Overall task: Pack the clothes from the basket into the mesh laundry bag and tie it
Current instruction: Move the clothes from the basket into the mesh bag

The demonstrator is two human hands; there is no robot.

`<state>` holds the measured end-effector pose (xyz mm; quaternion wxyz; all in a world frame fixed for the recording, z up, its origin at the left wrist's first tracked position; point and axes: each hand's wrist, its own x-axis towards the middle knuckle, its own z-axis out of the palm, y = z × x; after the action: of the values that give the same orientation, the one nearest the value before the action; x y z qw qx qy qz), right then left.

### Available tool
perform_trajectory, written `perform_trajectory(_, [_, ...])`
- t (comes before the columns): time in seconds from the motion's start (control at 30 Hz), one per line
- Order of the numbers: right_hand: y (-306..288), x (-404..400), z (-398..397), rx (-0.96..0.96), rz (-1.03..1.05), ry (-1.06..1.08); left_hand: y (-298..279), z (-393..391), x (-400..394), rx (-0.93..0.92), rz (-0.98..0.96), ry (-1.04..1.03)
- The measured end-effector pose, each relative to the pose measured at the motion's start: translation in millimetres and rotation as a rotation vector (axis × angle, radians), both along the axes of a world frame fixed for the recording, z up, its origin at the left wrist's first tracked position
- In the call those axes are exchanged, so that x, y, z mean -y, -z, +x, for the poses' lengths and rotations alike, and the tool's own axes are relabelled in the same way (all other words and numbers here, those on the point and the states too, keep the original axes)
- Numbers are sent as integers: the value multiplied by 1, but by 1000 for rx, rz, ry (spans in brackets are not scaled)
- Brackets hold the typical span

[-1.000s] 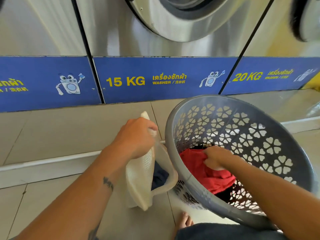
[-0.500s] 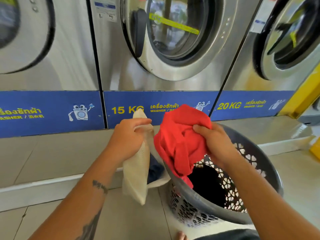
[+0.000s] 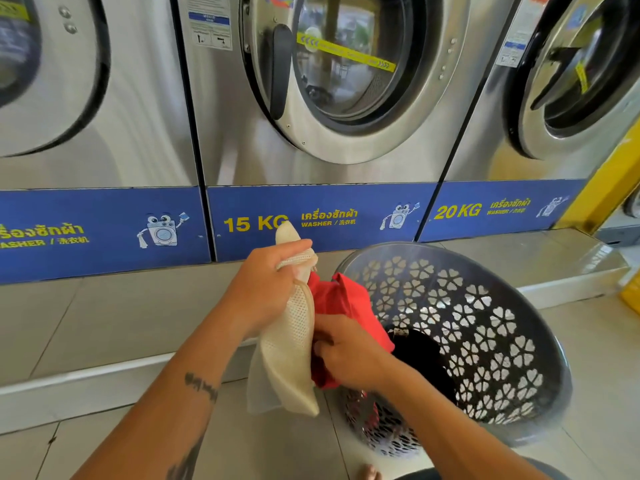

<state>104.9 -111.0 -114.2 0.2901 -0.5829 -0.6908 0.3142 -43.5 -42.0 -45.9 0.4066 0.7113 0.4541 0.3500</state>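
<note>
A: Why does the left hand [image 3: 265,284] hold the cream mesh laundry bag [image 3: 289,337] so high?

B: Its fingers are closed around the gathered top of the bag, so the bag hangs straight down and its mouth faces toward the grey plastic laundry basket [image 3: 460,341]. In this way, it seems, the clothes need only a short way to go

A: And the right hand [image 3: 349,351]?

B: It is curled tightly on the red garment [image 3: 343,303], just beside the mesh. The garment lies between the bag and the near rim of the basket, touching the bag. One part stands above the hand, another part hangs below it. How much of it is already inside the bag cannot be told from this view

A: Why is the basket tilted?

B: Its open side leans toward the person, probably for an easy reach. A dark cloth [image 3: 420,355] is at its bottom, so the packing looks not finished, and the tying comes later

A: What is behind?

B: A row of steel washers; the middle washer [image 3: 325,98] is marked 15 KG
</note>
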Motion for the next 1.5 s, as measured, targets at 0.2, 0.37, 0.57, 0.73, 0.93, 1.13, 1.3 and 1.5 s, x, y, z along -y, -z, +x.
perform_trajectory(0.2, [-22,-12,55,-128,164,446,9,-2,-7,-32,27,-71])
perform_trajectory(0.37, [4,-12,87,-174,-393,297,13,5,-4,-79,43,-87])
perform_trajectory(0.57, [34,-20,75,-339,-389,430,20,9,-2,-151,61,-72])
perform_trajectory(0.73, [35,-19,75,-122,-188,470,25,12,-4,-179,84,-93])
perform_trajectory(0.93, [-2,-10,56,-188,46,411,22,15,-6,-82,37,-112])
perform_trajectory(1.13, [2,6,7,366,282,120,12,16,0,-20,31,-95])
perform_trajectory(1.3, [-3,-7,18,296,213,-10,17,9,-1,-25,2,-134])
perform_trajectory(1.5, [-7,-4,91,142,-191,347,18,8,-3,2,-43,-152])
